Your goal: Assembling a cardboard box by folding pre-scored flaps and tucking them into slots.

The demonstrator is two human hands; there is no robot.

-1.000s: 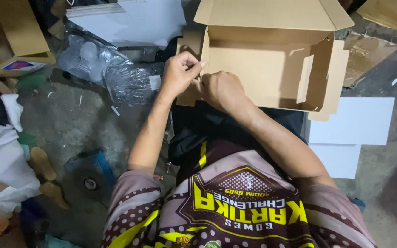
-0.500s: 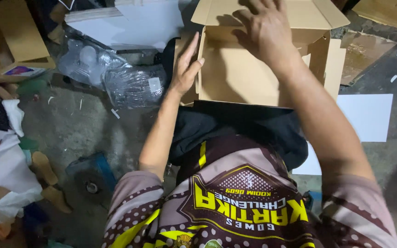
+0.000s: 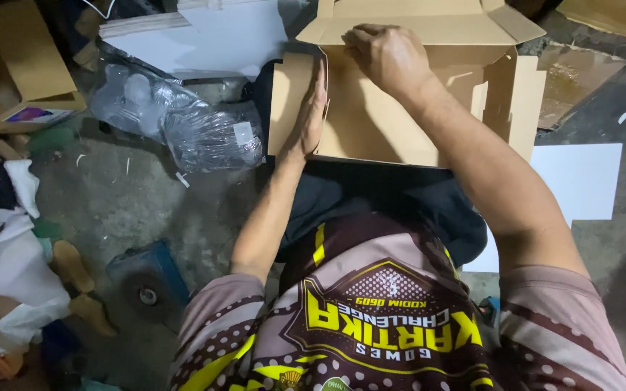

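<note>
**Both hands flat on the half-formed carton**

Since the earlier frame your right hand (image 3: 389, 54) has drawn back from the far flap toward the fold line, and your left hand (image 3: 311, 108) has slid up along the box's left wall; the box itself has hardly shifted.

Your cardboard box (image 3: 400, 116) sits open on your lap, just past your knees, mouth toward you, top flap (image 3: 422, 22) folded away from you. Judge it light and empty, stiff along the panels but soft at the creases, so it will buckle if you squeeze mid-panel. Take it at the corners and folded edges, where the board is doubled. The surface looks dry and matte, not slippery.

Your left hand lies open, fingers straight and together, palm pressed against the inside of the left wall. Your right hand is loosely curled, fingertips bearing down on the crease under the top flap; neither is clamped around anything.

To your left, close beside the box, lies a clear plastic bag (image 3: 182, 119) of wrapped items, with white sheets (image 3: 204, 32) behind it. More white sheets (image 3: 581, 181) lie on the concrete floor (image 3: 124, 210) to your right, flattened cardboard (image 3: 16, 65) at far left, and a blue object (image 3: 146, 271) near your left elbow. The bag crowds the left wall.
</note>
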